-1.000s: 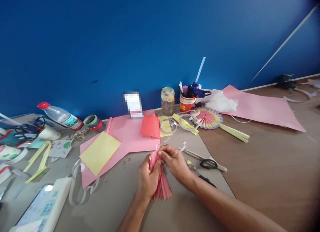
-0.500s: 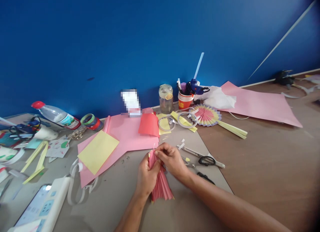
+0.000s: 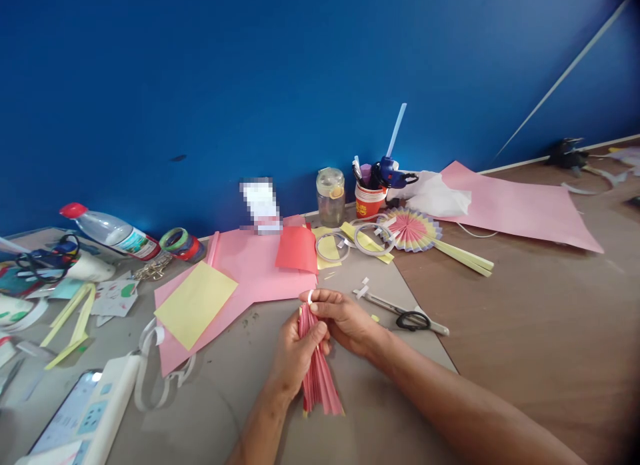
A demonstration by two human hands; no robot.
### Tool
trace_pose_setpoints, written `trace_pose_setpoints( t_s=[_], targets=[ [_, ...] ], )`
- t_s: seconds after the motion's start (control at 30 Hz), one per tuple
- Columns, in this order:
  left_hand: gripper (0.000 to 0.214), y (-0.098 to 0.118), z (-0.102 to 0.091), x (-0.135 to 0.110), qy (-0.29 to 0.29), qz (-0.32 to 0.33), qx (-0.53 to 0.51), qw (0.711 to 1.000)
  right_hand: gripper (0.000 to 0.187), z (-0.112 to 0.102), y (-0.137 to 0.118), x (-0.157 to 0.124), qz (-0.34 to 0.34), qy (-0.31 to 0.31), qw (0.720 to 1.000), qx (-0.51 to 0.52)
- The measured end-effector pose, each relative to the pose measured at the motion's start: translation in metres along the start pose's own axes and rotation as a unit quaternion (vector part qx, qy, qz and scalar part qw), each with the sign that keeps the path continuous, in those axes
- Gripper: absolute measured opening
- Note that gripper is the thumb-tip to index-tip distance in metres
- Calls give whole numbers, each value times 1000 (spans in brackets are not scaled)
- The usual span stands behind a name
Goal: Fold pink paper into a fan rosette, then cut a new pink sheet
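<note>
Below fingers [image 3: 315, 332], flared paper edges [image 3: 324, 405]

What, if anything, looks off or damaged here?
A white patch against the blue wall looks blocky, its detail unreadable; a dark mark stands out on the blue. The held pleated pink paper shows no obvious damage.

Looked moderately bright, softly lit; couldn't trace to source. Read lighter on blue wall [image 3: 310, 85] toward upper right, darker left. Cast faint, soft shadows on tabletop [image 3: 525, 318]. Caught glare on phone [image 3: 70, 409]. Pixelated pale object [image 3: 261, 206]. Blackened in top-right corner. Stretched, softened near side edges.
</note>
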State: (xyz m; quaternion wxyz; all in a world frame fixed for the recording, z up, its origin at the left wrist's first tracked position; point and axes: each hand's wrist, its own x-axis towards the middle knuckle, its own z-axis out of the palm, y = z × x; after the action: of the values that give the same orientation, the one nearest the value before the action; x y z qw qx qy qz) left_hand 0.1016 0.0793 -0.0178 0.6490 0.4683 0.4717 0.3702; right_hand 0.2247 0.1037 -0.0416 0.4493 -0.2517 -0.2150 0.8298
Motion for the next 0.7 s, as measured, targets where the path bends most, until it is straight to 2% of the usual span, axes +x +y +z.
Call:
trace_pose_setpoints(
  t_s=[0.1,0.17,0.3,0.37,0.43,0.57,0.63,0.7],
  targets=[
    [25,0,1,-3,-44,-28,-54,997,41,-4,-2,-2,50,-31,998,-1],
    [27,1,1,-4,-87,-42,-102,990,37,-3,-5,-3,71,-47,996,4],
    [38,3,2,-4,-159,-63,-166,971,23,2,-8,-7,63,-54,996,20],
    [42,3,2,-2,-147,-72,-173,971,23,4,-8,-7,56,-58,996,22],
    [40,3,2,0,-106,-73,-146,981,26,4,-7,-6,54,-64,996,10],
    [37,4,2,2,-35,-7,17,999,27,4,-5,-3,25,-34,999,-2],
    [36,6,2,0,-24,23,74,997,25,5,-4,-3,10,-19,1000,2],
    [38,7,2,-1,-26,27,94,995,25,6,-2,-3,6,-13,1000,-5]
  ],
)
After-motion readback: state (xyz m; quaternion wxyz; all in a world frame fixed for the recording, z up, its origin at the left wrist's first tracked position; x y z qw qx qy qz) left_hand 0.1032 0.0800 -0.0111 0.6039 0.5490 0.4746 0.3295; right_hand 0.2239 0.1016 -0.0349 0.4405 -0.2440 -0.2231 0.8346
